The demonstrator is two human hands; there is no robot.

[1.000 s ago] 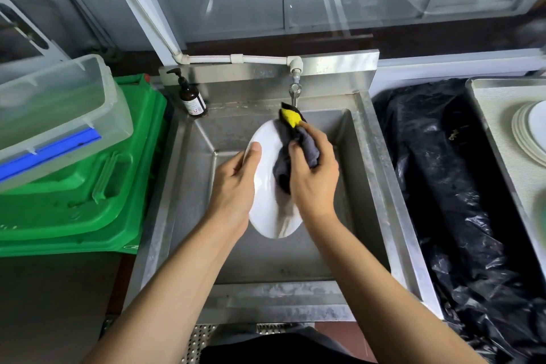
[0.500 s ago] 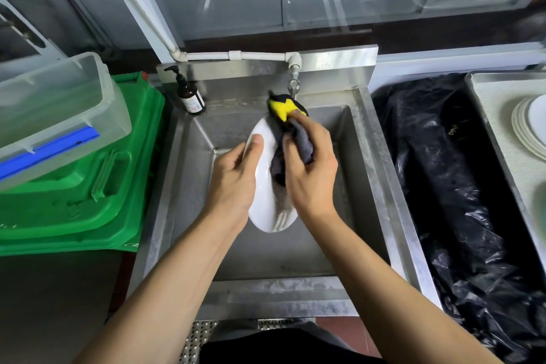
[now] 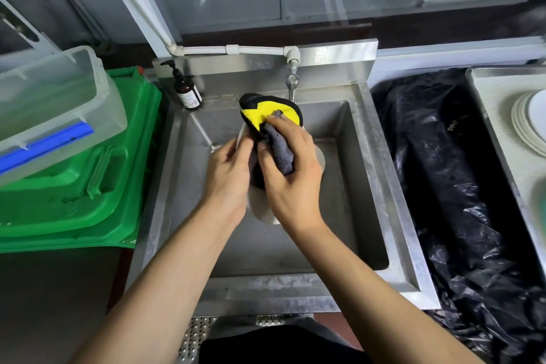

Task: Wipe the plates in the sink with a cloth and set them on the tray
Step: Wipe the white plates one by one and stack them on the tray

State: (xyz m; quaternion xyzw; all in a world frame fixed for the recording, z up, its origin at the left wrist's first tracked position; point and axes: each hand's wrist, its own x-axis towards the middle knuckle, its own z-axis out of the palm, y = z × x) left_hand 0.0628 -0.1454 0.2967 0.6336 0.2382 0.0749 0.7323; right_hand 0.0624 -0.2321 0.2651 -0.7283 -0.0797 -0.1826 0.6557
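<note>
Since last frame plate [image 3: 267,214] turned nearly edge-on, cloth [image 3: 270,115] slid to its far rim | left hand [image 3: 229,177] pinches plate's left edge, over sink [image 3: 369,174] | right hand [image 3: 291,174] curled round cloth, pressing plate | judged: stiff, breakable, maybe slick; hold rim | tray [image 3: 484,115] well right of grip

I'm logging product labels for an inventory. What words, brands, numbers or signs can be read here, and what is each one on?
No text can be read for certain.
Pump bottle: its white label carries small print and a U-shaped mark, too small and blurred to read.
Green bin lid: a small mark near its front corner, illegible.
Black plastic bag: a tiny pale mark, not readable.
Plate, cloth, sink: no lettering visible.
</note>
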